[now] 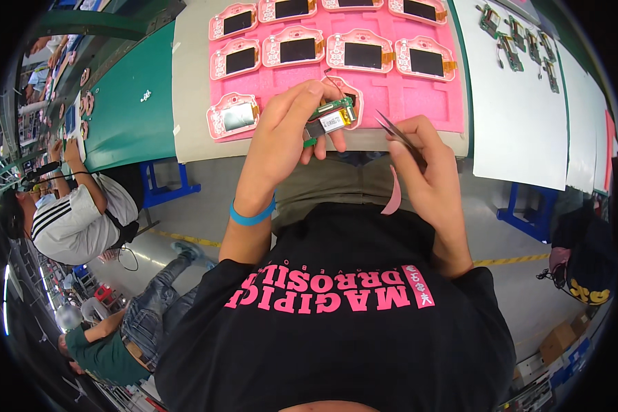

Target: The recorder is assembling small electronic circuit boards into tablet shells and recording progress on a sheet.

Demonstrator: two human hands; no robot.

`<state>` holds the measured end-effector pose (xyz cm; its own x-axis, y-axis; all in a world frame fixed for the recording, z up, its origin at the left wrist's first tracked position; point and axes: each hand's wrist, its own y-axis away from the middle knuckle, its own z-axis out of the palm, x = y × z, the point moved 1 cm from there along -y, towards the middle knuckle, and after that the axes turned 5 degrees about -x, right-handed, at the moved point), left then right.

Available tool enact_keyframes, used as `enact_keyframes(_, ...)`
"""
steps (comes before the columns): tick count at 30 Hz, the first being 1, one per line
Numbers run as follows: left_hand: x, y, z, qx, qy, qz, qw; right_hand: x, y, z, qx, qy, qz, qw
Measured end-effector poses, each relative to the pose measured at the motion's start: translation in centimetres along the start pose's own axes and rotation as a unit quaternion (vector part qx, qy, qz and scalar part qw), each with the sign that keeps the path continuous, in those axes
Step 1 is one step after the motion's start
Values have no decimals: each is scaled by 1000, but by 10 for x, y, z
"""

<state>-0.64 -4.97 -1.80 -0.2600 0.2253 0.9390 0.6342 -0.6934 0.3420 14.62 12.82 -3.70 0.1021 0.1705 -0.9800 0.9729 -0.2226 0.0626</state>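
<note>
My left hand point(276, 130), with a blue wristband point(253, 214), grips a green circuit board point(331, 108) with a silver battery point(333, 122) attached. A thin wire rises from the board. Between the thumb and fingers of my right hand point(429, 165) are dark pointed tweezers point(399, 133). Their tips point toward the board but stand apart from it. Behind the board, one pink casing half point(352, 91) is partly hidden by my left hand. To the left of that hand lies another pink casing point(233, 117) with a pale screen.
A pink foam tray point(408, 103) on the bench holds several pink casings point(360, 53) with dark screens. Several circuit boards point(511, 49) lie on a white sheet point(511, 117) at right. A green mat point(130, 103) covers the left. Co-workers point(89, 213) are on the left.
</note>
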Motion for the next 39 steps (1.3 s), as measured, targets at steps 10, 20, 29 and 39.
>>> enact_keyframes(10,3,7,9,-36,85,-20,996,20,-36,22,-9,144,-197,970)
enact_keyframes(20,-5,5,-15,104,-393,287,867,-7,-36,15,25,231,-65,970)
enact_keyframes(29,-16,-10,-13,68,-333,281,898,-17,-47,18,23,270,-39,962)
enact_keyframes(39,-12,2,-7,109,-344,281,889,-21,-59,1,-24,144,5,989)
